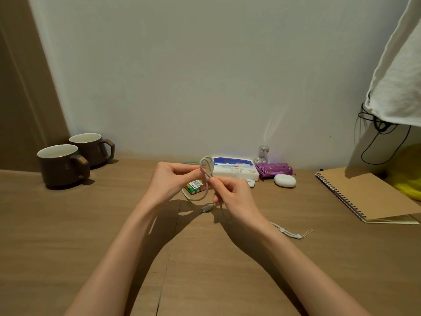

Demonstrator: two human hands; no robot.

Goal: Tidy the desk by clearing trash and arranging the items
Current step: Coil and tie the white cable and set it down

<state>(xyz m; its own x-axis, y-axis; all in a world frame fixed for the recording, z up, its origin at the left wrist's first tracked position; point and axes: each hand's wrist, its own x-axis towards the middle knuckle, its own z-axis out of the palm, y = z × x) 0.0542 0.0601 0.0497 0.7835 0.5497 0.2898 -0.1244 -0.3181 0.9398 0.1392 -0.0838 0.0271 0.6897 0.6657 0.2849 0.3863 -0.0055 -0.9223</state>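
Note:
A thin white cable (206,176) is looped above the middle of the wooden desk (91,224). My left hand (170,181) pinches the loop from the left. My right hand (234,195) grips the strands just right of it, and the cable's plug end (207,208) hangs below between the hands. Behind the hands lie a pack of green batteries (194,186), a tissue pack (234,169), a purple wrapped packet (274,169), a small glass bottle (263,154) and a white oval case (284,180).
Two brown mugs (66,164) stand at the back left by the wall. A spiral notebook (369,197) lies at the right, with something yellow (410,179) behind it. A white lanyard (293,233) lies by my right forearm. White cloth (401,71) and black cords (376,137) hang at the upper right.

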